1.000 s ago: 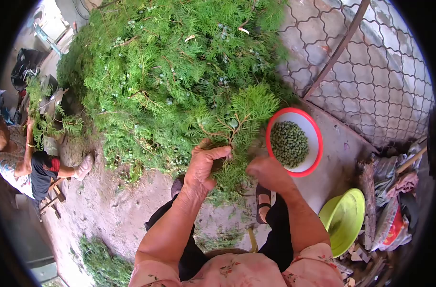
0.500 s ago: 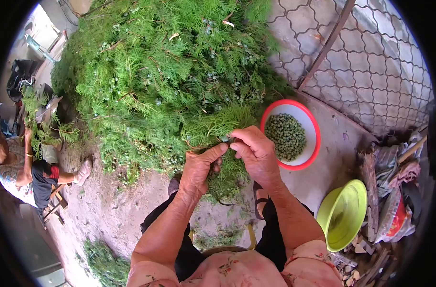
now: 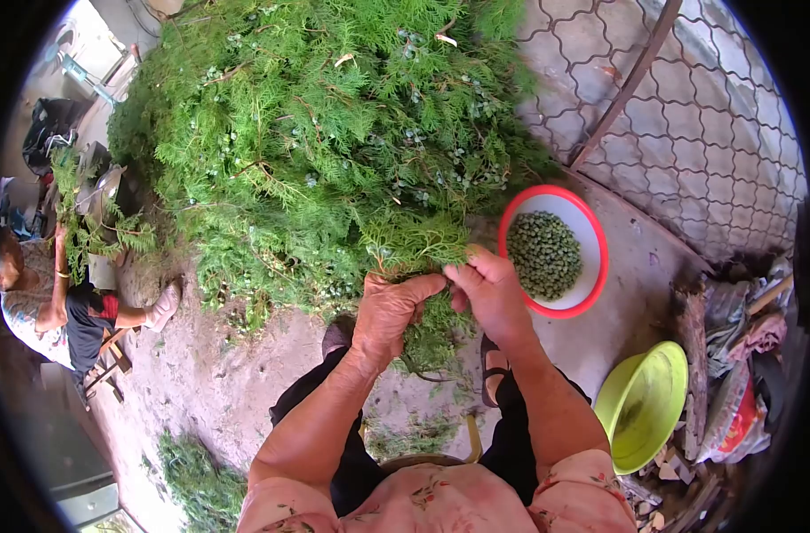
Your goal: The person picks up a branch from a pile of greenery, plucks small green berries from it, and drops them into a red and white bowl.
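Note:
My left hand (image 3: pixel 389 313) is closed around the stem end of a leafy green conifer sprig (image 3: pixel 414 242), its thumb stretched toward the right hand. Fingers pinched, my right hand (image 3: pixel 492 300) meets the left thumb tip at the sprig's edge. Whatever lies between those right fingertips is too small to make out. Just beyond the hands rises a big heap of conifer branches (image 3: pixel 316 133) dotted with pale bluish-green seed cones. To the right of my right hand stands a white basin with a red rim (image 3: pixel 603 258), holding many small green cones (image 3: pixel 544 255).
A yellow-green tub (image 3: pixel 614 417) leans at the lower right, by a log (image 3: pixel 692 364) and sacks. Wire mesh (image 3: pixel 689 133) borders the upper right. At the left another person (image 3: pixel 45 311) sits holding a branch (image 3: pixel 94 222). Cut greenery (image 3: pixel 196 480) lies lower left.
The whole view has shifted slightly, so things appear further right. My right fingers have curled in more at the sprig, while my left hand keeps its hold.

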